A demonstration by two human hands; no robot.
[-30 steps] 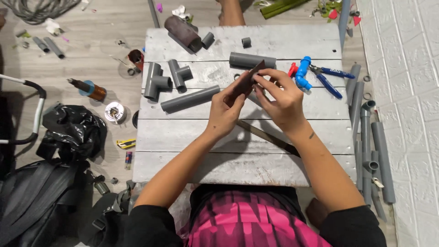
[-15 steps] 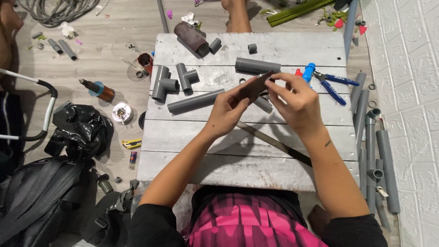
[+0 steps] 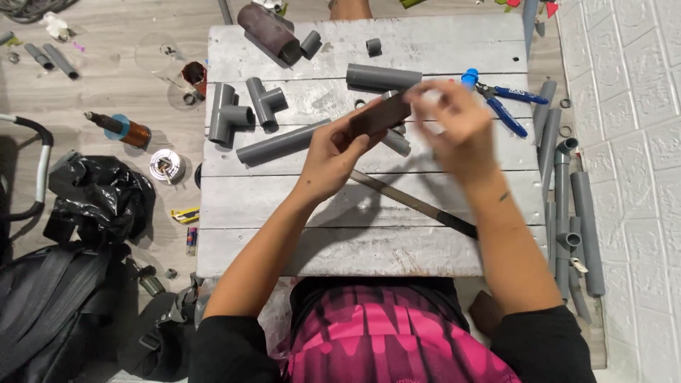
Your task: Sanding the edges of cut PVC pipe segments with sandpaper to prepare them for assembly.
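My left hand (image 3: 333, 152) grips a short dark brown pipe piece (image 3: 379, 115), held tilted above a low white plank table (image 3: 340, 252). My right hand (image 3: 454, 124) is blurred at the pipe's upper right end, fingers bunched on something small and pale that I cannot make out. Below the hands a long metal saw blade (image 3: 418, 206) lies diagonally on the planks. A long grey pipe (image 3: 280, 143) lies left of my left hand, and a shorter grey pipe (image 3: 383, 76) lies behind the hands.
Two grey tee fittings (image 3: 245, 108), a dark brown tube (image 3: 268, 30) and blue-handled pliers (image 3: 505, 105) lie on the table. Several grey pipes (image 3: 567, 206) stand by the white wall at right. On the floor at left: a black bag (image 3: 99, 198), a tape roll (image 3: 167, 165), a black backpack (image 3: 42, 312).
My right hand has shifted fast at the pipe's end and is now blurred. The left hand keeps its hold on the brown pipe. The camera view moved slightly.
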